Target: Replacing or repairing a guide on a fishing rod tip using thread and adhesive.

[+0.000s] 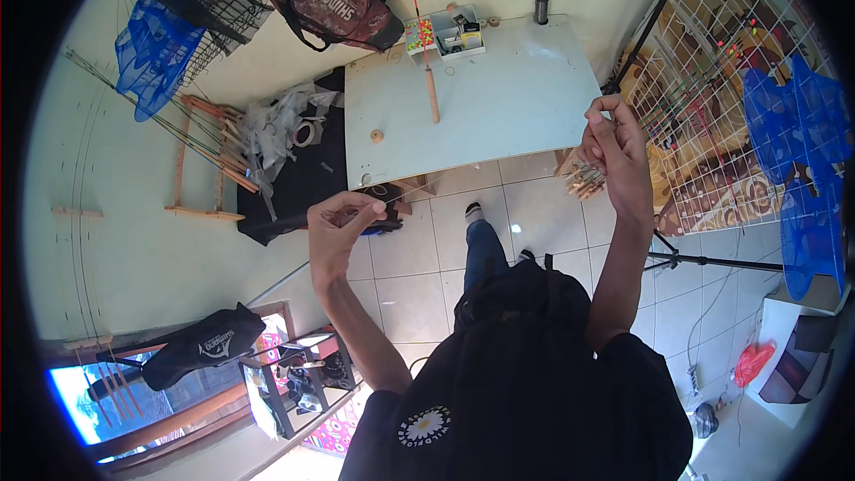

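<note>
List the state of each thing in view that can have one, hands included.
Left hand: pinching a thin line.
Right hand: raised, fingers curled; whether it holds anything is unclear.
Wooden handle: attached to a red rod.
White box: open, not empty.
Black spool: standing upright.
Blue net at right: hanging.

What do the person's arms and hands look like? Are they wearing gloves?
No gloves show: the left hand and right hand are bare, with five fingers each as usual. I see no watch or ring. Both forearms are bare too, below the short black sleeves of a shirt.
</note>
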A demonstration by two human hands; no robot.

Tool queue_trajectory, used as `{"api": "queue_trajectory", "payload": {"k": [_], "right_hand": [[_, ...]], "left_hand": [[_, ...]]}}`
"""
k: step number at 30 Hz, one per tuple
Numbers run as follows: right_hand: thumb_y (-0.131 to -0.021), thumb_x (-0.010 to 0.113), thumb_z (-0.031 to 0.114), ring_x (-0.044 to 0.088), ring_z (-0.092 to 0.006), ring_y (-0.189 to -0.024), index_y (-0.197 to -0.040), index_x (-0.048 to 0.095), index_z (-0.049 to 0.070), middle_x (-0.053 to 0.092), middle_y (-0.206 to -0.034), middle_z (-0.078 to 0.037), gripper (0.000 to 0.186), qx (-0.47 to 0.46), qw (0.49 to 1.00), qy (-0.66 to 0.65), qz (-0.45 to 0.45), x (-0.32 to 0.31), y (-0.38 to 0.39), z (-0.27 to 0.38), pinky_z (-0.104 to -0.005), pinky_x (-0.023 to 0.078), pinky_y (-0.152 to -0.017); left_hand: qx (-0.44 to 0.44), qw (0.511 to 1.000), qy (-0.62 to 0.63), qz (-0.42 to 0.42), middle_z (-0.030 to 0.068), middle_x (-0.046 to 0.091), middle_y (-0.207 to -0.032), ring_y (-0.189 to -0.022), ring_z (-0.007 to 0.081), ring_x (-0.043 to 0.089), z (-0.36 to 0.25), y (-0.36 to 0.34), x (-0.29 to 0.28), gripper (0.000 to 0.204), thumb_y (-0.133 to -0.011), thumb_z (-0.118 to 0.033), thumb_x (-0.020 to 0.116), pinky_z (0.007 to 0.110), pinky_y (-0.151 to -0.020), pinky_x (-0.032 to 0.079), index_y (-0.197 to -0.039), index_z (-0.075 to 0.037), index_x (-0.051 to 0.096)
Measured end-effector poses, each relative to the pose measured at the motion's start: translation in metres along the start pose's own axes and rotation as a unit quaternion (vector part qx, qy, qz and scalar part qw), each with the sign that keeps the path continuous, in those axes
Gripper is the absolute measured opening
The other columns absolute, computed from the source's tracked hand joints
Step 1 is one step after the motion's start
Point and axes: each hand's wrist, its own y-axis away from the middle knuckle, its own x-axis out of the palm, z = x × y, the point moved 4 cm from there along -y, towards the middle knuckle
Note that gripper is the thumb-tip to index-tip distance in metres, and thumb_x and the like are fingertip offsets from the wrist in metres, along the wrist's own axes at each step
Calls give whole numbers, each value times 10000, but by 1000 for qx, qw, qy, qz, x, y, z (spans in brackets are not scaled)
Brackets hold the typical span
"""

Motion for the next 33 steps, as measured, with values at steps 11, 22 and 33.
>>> {"api": "queue_trajectory", "payload": {"k": [11,22,33], "right_hand": [[-1002,499,250,495,-94,-675,-988,482,75,481,-726,-7,177,-15,996,-51,-72,-32,-6,-16,-239,418,-657],[-1017,440,198,431,-102,-547,-1055,481,73,281,-576,65,137,67,942,-327,46,-32,-16,-44,-310,464,-715],[-1019,447,268,206,-48,-500,-998,455,108,215,-591,79,162,183,876,-388,221,69,-12,-36,-226,200,-488]], "left_hand": [[9,976,-66,-205,-20,558,-717,-533,-6,347,9,22,-76,120,-964,-197,574,165,-471,223,-971,-77,575],[-1,942,-90,-324,-4,534,-725,-556,15,354,56,46,-143,208,-958,-285,582,181,-503,257,-950,-80,548],[183,940,-192,-216,119,537,-1284,-1198,207,515,12,-8,13,404,-893,-104,636,351,-995,428,-1279,-45,530]]}}
